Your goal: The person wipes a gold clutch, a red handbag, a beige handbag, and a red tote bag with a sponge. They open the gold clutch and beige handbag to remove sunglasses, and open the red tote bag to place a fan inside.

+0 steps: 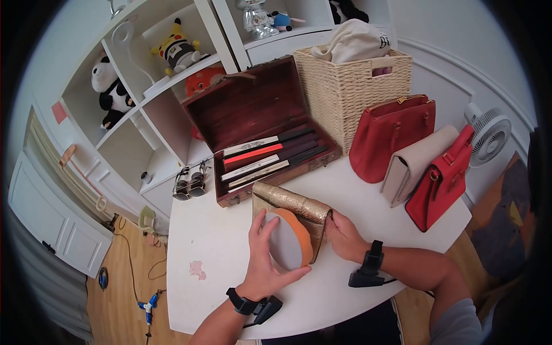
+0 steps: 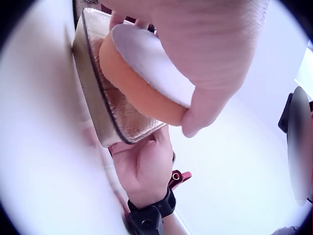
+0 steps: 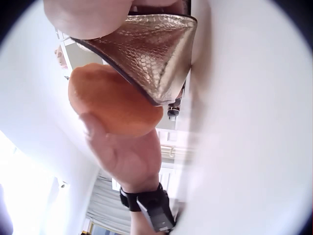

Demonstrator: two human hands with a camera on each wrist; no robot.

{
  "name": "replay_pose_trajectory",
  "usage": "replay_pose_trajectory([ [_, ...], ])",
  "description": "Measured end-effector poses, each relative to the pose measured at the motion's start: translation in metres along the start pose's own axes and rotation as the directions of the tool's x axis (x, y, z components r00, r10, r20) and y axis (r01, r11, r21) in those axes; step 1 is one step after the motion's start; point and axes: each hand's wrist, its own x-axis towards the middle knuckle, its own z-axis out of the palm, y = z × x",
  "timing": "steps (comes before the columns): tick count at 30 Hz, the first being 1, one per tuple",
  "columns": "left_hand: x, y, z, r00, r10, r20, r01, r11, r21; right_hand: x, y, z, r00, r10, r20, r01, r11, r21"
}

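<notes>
- Orange foam with a white-grey face: the round pad [image 1: 289,238] sits in your left hand [image 1: 265,253], thumb under its near edge, fingers [image 1: 257,225] curled over the far rim, clamped on it.
- The pad rests edge-down against the gold clutch [image 1: 299,208], which lies on the white desk [image 1: 218,241] just in front of you; pad and clutch are touching.
- The clutch's long axis runs left to right and slightly toward you at its right end; the pad covers its near middle part.
- Your right hand [image 1: 345,236] is at the clutch's right end, fingers tucked against or under the end; the left wrist view shows them curled there, holding it.
- The left hand does the working contact and the right steadies; both are equally near the clutch.
- Both forearms come in low from the near edge of the desk, wrists bent inward toward each other.
- Behind the clutch: an open wooden case [image 1: 259,126].
</notes>
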Motion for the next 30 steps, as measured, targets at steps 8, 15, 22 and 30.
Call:
replay_pose_trajectory([
  [8,0.003,0.012,-0.007,0.993,0.112,-0.035,-0.102,0.971,0.217,0.002,0.016,-0.010,0.986,0.121,0.116,-0.146,0.957,0.250],
  [15,0.004,0.003,-0.014,0.973,-0.043,-0.227,0.107,0.955,0.276,0.009,0.012,-0.020,0.984,0.174,-0.047,-0.139,0.899,0.414],
  [22,0.000,-0.013,-0.024,0.925,-0.002,-0.380,0.024,0.998,0.054,0.016,0.025,-0.038,0.979,0.193,0.066,-0.204,0.912,0.356],
  [30,0.000,-0.044,-0.039,0.890,-0.413,-0.192,0.164,0.685,-0.710,0.019,0.026,-0.052,0.961,0.207,0.185,-0.271,0.846,0.459],
])
